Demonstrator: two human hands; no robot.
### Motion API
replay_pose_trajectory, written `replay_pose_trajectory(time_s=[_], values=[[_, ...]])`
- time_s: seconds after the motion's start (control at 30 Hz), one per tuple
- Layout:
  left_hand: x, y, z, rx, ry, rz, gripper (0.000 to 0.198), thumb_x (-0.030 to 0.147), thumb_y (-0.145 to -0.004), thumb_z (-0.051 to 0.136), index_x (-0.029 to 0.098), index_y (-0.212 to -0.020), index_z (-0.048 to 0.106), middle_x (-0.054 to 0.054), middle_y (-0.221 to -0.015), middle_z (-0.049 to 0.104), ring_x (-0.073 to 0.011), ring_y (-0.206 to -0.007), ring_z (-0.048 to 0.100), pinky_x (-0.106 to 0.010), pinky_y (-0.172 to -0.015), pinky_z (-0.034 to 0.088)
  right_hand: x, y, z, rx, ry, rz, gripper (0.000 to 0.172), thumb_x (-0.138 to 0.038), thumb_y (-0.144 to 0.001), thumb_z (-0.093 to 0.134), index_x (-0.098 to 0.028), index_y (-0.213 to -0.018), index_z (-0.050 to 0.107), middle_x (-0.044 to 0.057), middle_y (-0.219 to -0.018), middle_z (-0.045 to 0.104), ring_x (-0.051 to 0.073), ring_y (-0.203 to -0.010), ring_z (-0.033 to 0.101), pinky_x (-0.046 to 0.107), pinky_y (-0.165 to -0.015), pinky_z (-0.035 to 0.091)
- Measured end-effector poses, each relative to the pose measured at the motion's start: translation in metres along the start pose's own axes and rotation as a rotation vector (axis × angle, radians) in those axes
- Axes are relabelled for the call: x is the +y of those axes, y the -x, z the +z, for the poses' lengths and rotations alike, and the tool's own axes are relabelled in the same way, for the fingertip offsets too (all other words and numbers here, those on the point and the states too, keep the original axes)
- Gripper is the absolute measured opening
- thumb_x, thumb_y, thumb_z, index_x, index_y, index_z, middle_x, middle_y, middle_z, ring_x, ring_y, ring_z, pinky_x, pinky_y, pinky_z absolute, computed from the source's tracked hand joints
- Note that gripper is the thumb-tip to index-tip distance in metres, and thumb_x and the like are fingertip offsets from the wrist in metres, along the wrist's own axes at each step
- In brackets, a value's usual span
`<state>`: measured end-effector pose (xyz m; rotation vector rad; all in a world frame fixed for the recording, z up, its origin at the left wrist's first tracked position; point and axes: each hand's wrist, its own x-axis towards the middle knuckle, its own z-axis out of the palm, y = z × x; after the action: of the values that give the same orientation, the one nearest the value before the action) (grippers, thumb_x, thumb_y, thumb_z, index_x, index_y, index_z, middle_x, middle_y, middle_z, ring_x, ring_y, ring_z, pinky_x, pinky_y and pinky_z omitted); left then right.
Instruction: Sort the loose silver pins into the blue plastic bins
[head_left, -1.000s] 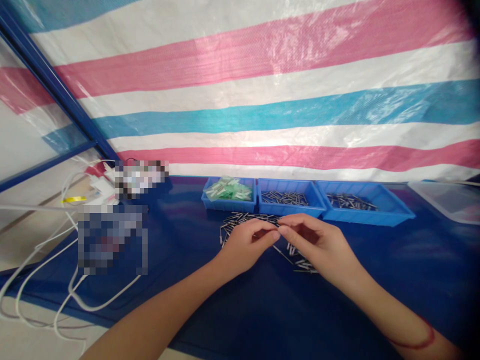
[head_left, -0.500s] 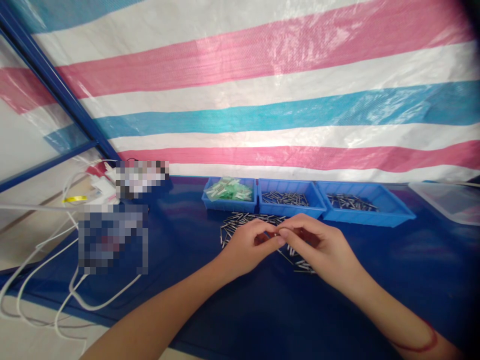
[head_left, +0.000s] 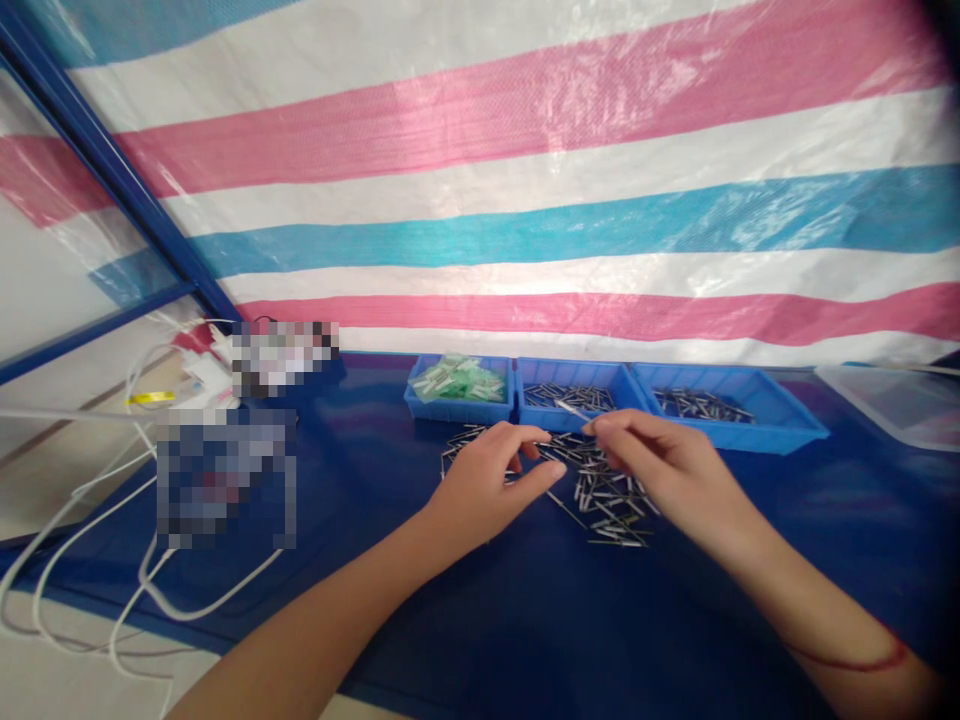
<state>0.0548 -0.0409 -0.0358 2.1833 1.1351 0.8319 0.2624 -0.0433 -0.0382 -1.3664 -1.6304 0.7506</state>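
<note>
A loose pile of thin metal pins lies on the blue table in front of three blue bins. My right hand is lifted toward the middle bin and pinches one pin that points over the bin's front wall. My left hand rests on the left part of the pile, fingers curled down onto the pins; what they hold, if anything, is hidden.
The left bin holds green plastic parts, the right bin more pins. A clear tray stands at far right. White cables and blurred items lie at left. A striped tarp backs the table.
My hands, which met fingertip to fingertip over the pile, have parted. The right hand moved up toward the middle bin with a pin; the left hand dropped onto the pile.
</note>
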Motion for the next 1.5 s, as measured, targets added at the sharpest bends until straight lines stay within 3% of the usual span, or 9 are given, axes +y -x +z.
replay_pose_trajectory(time_s=[0.2, 0.37, 0.7, 0.9, 1.0, 1.1, 1.23, 1.37, 1.5], values=[[-0.009, 0.005, 0.003, -0.126, -0.476, 0.120, 0.032, 0.041, -0.090, 0.050, 0.022, -0.113, 0.062, -0.006, -0.114, 0.061, -0.0247, -0.104, 0.051, -0.039, -0.084, 0.039, 0.027, -0.020, -0.065, 0.476, 0.481, 0.180, 0.028, -0.042, -0.079, 0.053, -0.019, -0.081, 0.069, 0.004, -0.067, 0.064, 0.022, -0.071, 0.061, 0.030, -0.063, 0.039], [-0.013, 0.007, 0.005, -0.206, -0.566, 0.114, 0.027, 0.040, -0.091, 0.050, 0.024, -0.108, 0.064, -0.003, -0.111, 0.062, -0.0244, -0.105, 0.049, -0.039, -0.082, 0.036, 0.047, -0.027, -0.095, 0.505, 0.864, 0.288, 0.029, -0.041, -0.079, 0.047, -0.022, -0.081, 0.068, 0.007, -0.066, 0.065, 0.027, -0.072, 0.062, 0.032, -0.060, 0.036], [-0.017, 0.005, 0.007, -0.229, -0.617, 0.129, 0.019, 0.031, -0.094, 0.048, 0.025, -0.096, 0.066, -0.001, -0.100, 0.065, -0.0193, -0.095, 0.051, -0.035, -0.077, 0.031, 0.057, -0.024, -0.091, 0.404, 1.061, 0.330, 0.042, -0.053, -0.083, 0.041, -0.022, -0.090, 0.067, 0.011, -0.080, 0.069, 0.024, -0.055, 0.053, 0.033, -0.053, 0.032], [-0.021, 0.004, 0.008, -0.178, -0.587, 0.189, 0.019, 0.027, -0.094, 0.048, 0.024, -0.098, 0.066, -0.001, -0.097, 0.067, -0.0180, -0.090, 0.054, -0.033, -0.077, 0.034, 0.037, -0.020, -0.068, 0.442, 1.001, 0.073, 0.028, -0.043, -0.084, 0.047, -0.022, -0.083, 0.066, 0.006, -0.081, 0.068, 0.021, -0.064, 0.058, 0.031, -0.056, 0.036], [-0.017, 0.002, 0.006, -0.091, -0.450, 0.251, 0.022, 0.024, -0.096, 0.045, 0.020, -0.103, 0.065, -0.004, -0.100, 0.067, -0.0167, -0.091, 0.057, -0.031, -0.079, 0.039, 0.024, -0.015, -0.047, 0.289, 0.771, -0.164, 0.022, -0.035, -0.084, 0.051, -0.020, -0.088, 0.066, 0.005, -0.085, 0.067, 0.019, -0.074, 0.061, 0.029, -0.067, 0.042], [-0.011, 0.000, 0.004, 0.045, -0.202, 0.276, 0.022, 0.022, -0.095, 0.046, 0.016, -0.106, 0.063, -0.006, -0.103, 0.066, -0.0146, -0.095, 0.060, -0.026, -0.085, 0.044, 0.010, -0.007, -0.021, -0.067, 0.491, -0.337, 0.023, -0.033, -0.085, 0.053, -0.021, -0.102, 0.063, 0.006, -0.102, 0.065, 0.018, -0.089, 0.060, 0.029, -0.079, 0.046], [-0.001, 0.000, 0.004, 0.175, 0.028, 0.202, 0.015, 0.022, -0.091, 0.054, 0.018, -0.099, 0.065, -0.004, -0.097, 0.068, -0.0136, -0.091, 0.062, -0.023, -0.085, 0.047, -0.002, 0.004, 0.008, -0.369, 0.259, -0.380, 0.022, -0.031, -0.088, 0.052, -0.022, -0.105, 0.062, 0.007, -0.111, 0.062, 0.018, -0.104, 0.056, 0.031, -0.091, 0.043], [0.003, 0.000, 0.004, 0.231, 0.156, 0.079, 0.013, 0.022, -0.087, 0.059, 0.019, -0.096, 0.066, -0.003, -0.095, 0.070, -0.0142, -0.086, 0.064, -0.024, -0.083, 0.050, -0.007, 0.009, 0.020, -0.447, 0.124, -0.280, 0.023, -0.030, -0.093, 0.044, -0.020, -0.084, 0.063, 0.004, -0.089, 0.064, 0.014, -0.083, 0.058, 0.027, -0.077, 0.045], [-0.003, -0.001, 0.007, 0.239, 0.333, -0.060, 0.022, 0.028, -0.086, 0.059, 0.018, -0.106, 0.064, -0.004, -0.094, 0.070, -0.0147, -0.083, 0.066, -0.025, -0.079, 0.052, -0.008, 0.011, 0.025, -0.393, 0.076, -0.213, 0.024, -0.031, -0.092, 0.045, -0.019, -0.079, 0.061, 0.003, -0.081, 0.063, 0.013, -0.072, 0.056, 0.026, -0.067, 0.044]])
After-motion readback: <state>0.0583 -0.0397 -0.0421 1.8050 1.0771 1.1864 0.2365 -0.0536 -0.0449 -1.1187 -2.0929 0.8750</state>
